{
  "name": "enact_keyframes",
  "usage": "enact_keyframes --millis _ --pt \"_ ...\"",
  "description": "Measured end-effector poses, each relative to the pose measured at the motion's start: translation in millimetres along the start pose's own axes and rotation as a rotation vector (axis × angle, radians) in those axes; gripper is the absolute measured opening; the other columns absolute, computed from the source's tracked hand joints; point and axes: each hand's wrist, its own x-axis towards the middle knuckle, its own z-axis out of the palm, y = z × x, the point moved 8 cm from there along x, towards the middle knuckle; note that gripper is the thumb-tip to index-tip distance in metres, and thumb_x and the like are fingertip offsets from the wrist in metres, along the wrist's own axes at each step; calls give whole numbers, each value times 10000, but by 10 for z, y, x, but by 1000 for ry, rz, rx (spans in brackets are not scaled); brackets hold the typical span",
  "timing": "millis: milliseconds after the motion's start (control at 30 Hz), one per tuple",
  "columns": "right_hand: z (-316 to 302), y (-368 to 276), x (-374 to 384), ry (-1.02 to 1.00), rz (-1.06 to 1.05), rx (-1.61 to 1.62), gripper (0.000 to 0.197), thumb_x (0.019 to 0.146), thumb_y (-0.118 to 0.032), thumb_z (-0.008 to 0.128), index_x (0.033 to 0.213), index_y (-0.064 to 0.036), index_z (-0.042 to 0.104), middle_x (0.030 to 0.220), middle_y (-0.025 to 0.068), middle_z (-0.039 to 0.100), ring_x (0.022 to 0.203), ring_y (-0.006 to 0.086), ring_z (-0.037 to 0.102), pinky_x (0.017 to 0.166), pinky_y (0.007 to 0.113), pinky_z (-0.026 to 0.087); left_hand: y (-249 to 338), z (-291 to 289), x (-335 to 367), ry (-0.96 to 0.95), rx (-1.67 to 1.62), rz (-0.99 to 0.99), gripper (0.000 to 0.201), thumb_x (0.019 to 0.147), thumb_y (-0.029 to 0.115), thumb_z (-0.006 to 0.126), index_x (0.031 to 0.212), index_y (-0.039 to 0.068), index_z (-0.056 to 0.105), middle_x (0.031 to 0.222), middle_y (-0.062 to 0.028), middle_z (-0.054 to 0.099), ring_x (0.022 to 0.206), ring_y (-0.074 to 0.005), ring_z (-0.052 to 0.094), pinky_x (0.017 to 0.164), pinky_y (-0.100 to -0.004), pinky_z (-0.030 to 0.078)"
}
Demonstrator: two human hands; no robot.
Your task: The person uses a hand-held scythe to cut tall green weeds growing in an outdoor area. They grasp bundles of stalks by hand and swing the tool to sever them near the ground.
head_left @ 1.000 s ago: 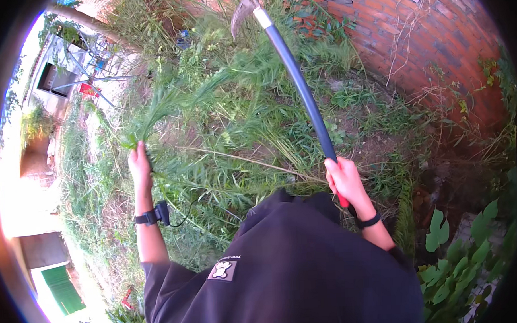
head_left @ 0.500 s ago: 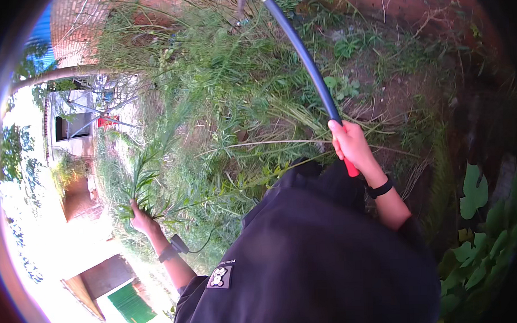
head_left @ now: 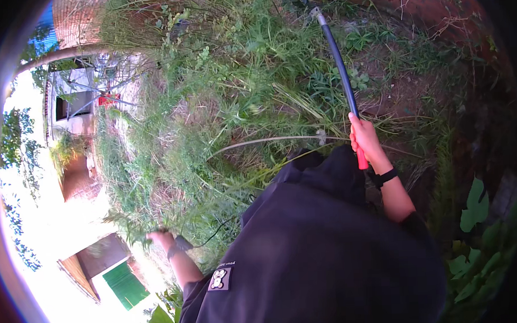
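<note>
My right hand (head_left: pixel 367 139) is wrapped round the red grip of a long-handled sickle (head_left: pixel 342 73). Its dark blue shaft reaches up and away to a metal collar at the far wall's foot; the blade is hard to make out among the plants. Out to the left, my left hand (head_left: pixel 162 239) is smeared by motion, so its fingers do not show clearly. Blurred green weeds (head_left: pixel 127 224) are right beside its fingertips; whether they are still gripped cannot be told. Tall weeds (head_left: pixel 250 99) fill the ground ahead, and a long pale stalk (head_left: pixel 269 140) arches before my dark clothing.
A brick wall (head_left: pixel 435 13) runs along the far right. Broad-leaved plants (head_left: pixel 475 206) grow at the right edge. At left stand a pale building (head_left: pixel 74 105), a red object (head_left: pixel 108 99) and a green panel (head_left: pixel 126 284). A thin cable (head_left: pixel 218 228) trails from my left wrist.
My left hand has moved down and slightly right; the upright bunch of weeds it held is now a blur beside it. The sickle has swung right, bringing its metal collar into view.
</note>
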Motion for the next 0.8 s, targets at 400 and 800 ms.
enact_keyframes --millis 400,800 --pt "-286 -38 -531 224 63 -90 514 975 -500 536 671 -89 479 519 15 489 359 119 471 349 263 384 -1077 4891 -3597 -1167 766 1056 616 879 401 612 1270 -73 563 1254 -281 599 1166 -413 579 1009 -437 446" --pt "91 -48 -779 280 72 -155 507 991 -481 515 674 -87 478 519 13 495 359 115 470 349 260 384 -1751 5221 -4911 -1582 636 1023 425 998 400 510 903 -3 606 793 -252 606 742 -386 617 656 -480 436"
